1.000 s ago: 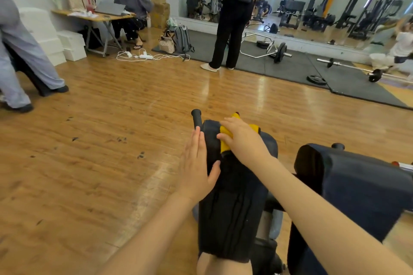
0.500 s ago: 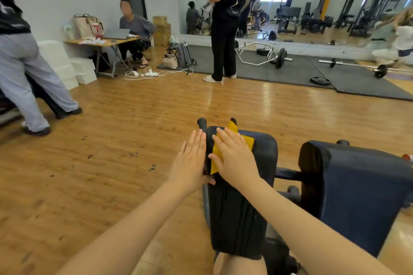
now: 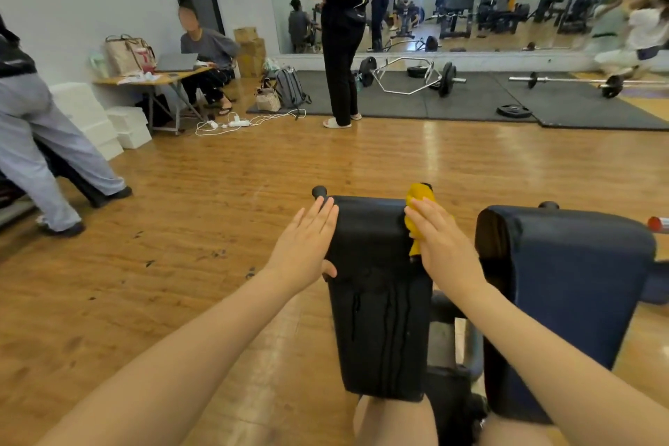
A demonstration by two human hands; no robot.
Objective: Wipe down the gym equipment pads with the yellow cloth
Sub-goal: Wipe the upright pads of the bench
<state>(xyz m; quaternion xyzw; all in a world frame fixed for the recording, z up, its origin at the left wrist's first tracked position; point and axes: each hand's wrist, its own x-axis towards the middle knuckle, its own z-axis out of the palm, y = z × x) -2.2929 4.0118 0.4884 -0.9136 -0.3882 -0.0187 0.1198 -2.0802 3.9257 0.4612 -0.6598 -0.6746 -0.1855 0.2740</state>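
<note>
- Wiping is under way on the near black pad (image 3: 376,300), wet streaks showing on its face.
- The right hand (image 3: 440,246), fingers flat, presses the yellow cloth (image 3: 420,197) against the pad's upper edge at 1 o'clock.
- The left hand (image 3: 304,250), fingers straight, braces the pad's side at 9 o'clock.
- Next, likely: draw the cloth down that side, then cross to the blue pad (image 3: 564,282) at 3 o'clock.

No legible text, label, brand, number or sign anywhere in view.
</note>
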